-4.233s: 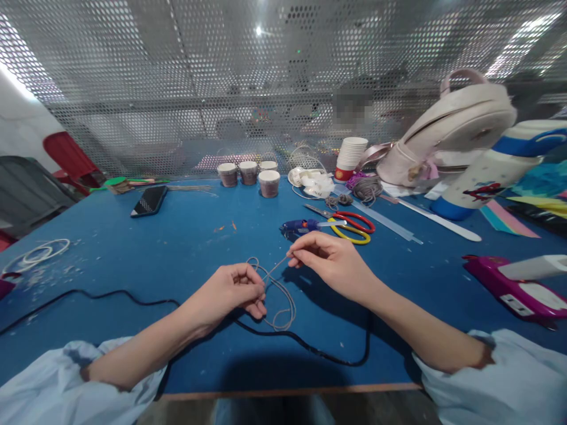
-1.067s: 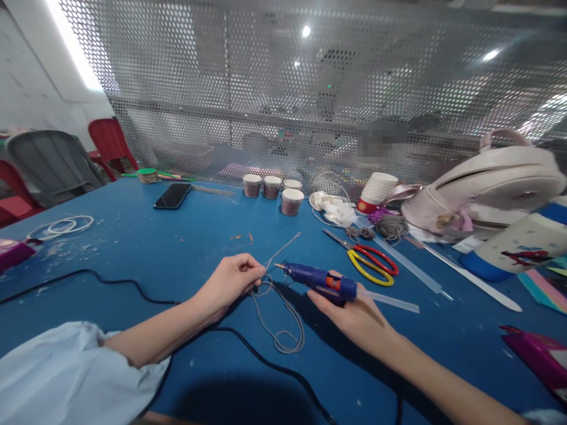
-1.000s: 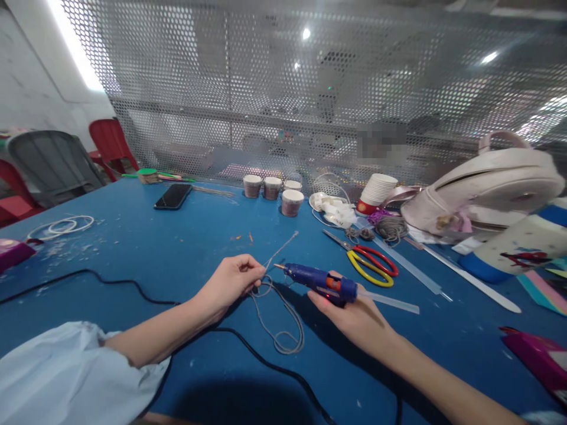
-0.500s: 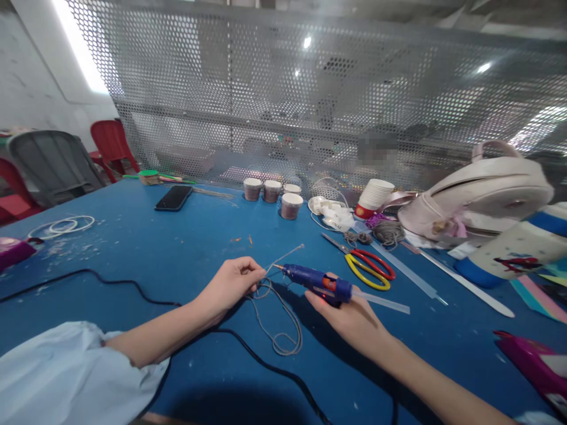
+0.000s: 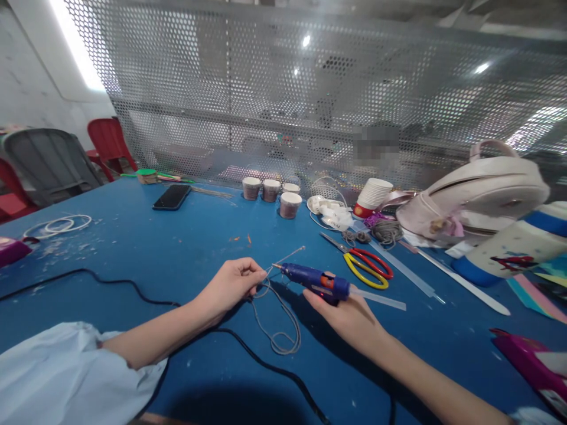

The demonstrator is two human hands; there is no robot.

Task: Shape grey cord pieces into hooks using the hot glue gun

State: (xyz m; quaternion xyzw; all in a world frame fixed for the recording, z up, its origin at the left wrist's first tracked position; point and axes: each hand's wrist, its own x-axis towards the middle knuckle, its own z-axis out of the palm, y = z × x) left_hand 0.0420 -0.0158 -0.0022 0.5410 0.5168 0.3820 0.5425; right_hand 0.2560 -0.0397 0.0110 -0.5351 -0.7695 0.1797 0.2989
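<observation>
My left hand (image 5: 233, 282) pinches a grey cord (image 5: 282, 319) near its free end, which sticks up and to the right. The rest of the cord lies in loops on the blue table (image 5: 177, 248). My right hand (image 5: 349, 313) holds a blue glue gun (image 5: 314, 280) with a clear glue stick out of its back. The gun's nozzle points left, almost touching the cord just beside my left fingertips. A black cable (image 5: 133, 289) runs under my left forearm.
Red and yellow scissors (image 5: 365, 265) lie right of the gun, with a long clear strip (image 5: 411, 274) beyond. Several small cups (image 5: 270, 192), a paper cup stack (image 5: 372, 195), a phone (image 5: 170, 198), a pale bag (image 5: 478, 195) and a bottle (image 5: 509, 245) line the far side. A perforated metal screen stands behind.
About four seconds ago both hands held the cord. My right hand now holds the glue gun, and over the last second its nozzle has edged closer to the pinched cord.
</observation>
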